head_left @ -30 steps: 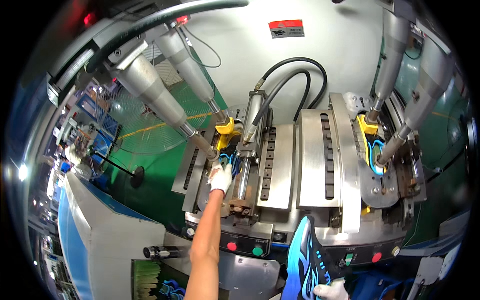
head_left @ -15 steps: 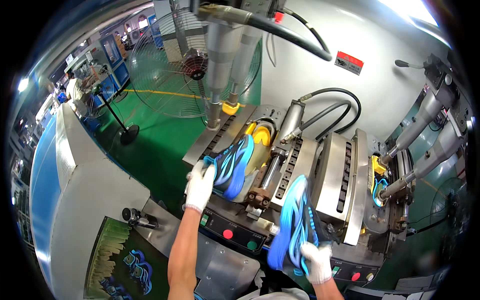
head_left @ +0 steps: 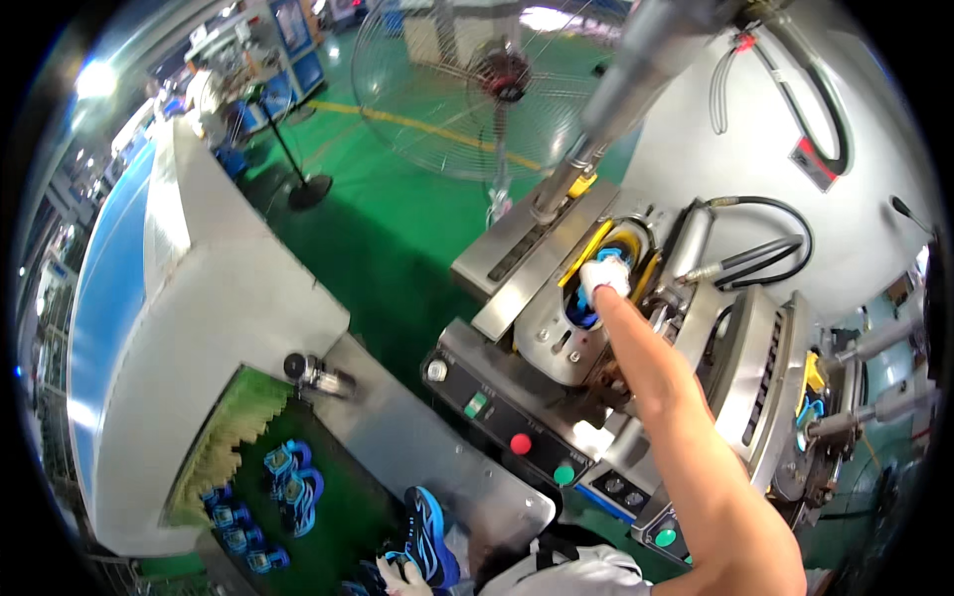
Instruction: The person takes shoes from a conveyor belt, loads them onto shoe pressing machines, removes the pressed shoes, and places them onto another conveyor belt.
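Note:
My left hand (head_left: 402,578), in a white glove, is at the bottom edge, closed on a blue and black sports shoe (head_left: 429,531) with its toe pointing away from me. The hand is partly cut off by the frame. My right arm stretches up to the left station of a metal pressing machine (head_left: 556,333). There my white-gloved right hand (head_left: 606,275) is closed on another blue shoe (head_left: 586,308), which sits in the slot between yellow pads (head_left: 586,250). Hand and slot hide most of that shoe, and the fingertips are out of sight.
Several blue shoes (head_left: 295,487) lie on a dark green surface beyond a fringed opening (head_left: 224,447) at lower left. The control panel (head_left: 497,427) carries red and green buttons. A thick piston rod (head_left: 626,89) slants above the station. A floor fan (head_left: 502,74) stands behind; a second station (head_left: 810,417) is at right.
My left hand has moved from the left station down toward me with a shoe. My right hand has carried its shoe up into that station. The view has shifted left.

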The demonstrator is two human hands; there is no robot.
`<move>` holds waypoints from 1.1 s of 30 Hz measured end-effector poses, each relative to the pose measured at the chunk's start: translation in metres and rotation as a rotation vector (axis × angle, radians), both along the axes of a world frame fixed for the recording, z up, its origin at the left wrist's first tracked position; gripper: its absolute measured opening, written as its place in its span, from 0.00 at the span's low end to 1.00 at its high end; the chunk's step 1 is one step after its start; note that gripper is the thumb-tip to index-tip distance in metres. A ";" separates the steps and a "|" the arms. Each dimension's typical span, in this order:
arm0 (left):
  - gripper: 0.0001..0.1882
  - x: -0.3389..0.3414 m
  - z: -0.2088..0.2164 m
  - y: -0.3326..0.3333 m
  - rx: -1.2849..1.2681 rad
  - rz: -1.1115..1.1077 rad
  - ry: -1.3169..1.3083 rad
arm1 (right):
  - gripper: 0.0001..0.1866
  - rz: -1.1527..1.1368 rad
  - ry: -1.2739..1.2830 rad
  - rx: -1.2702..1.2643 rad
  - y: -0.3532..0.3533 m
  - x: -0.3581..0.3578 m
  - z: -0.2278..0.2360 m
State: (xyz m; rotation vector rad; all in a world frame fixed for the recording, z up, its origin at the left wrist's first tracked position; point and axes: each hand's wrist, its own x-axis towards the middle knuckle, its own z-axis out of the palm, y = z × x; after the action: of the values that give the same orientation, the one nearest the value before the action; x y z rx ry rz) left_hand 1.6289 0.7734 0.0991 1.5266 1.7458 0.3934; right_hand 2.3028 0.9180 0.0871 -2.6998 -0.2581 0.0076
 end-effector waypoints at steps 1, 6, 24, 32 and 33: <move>0.32 -0.001 0.015 -0.030 -0.056 0.087 0.092 | 0.20 0.062 0.000 -0.043 0.007 0.009 -0.008; 0.43 0.004 -0.042 -0.101 -0.100 0.120 0.280 | 0.10 0.451 -0.032 -0.358 -0.011 0.025 0.031; 0.41 -0.096 -0.060 0.033 0.112 0.147 -0.604 | 0.53 0.695 -0.558 -0.763 -0.271 -0.328 -0.074; 0.45 -0.340 -0.111 0.229 0.249 0.585 0.293 | 0.50 0.635 0.064 -0.291 -0.257 -0.399 0.030; 0.44 -0.354 -0.122 0.247 0.239 0.559 0.314 | 0.50 0.664 0.072 -0.153 -0.283 -0.402 0.018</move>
State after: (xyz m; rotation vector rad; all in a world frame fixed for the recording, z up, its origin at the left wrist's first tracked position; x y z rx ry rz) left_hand 1.2751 1.0207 -0.0227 1.2837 2.4518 0.6895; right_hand 1.9010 0.6353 0.1054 -2.6191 -1.1524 0.3287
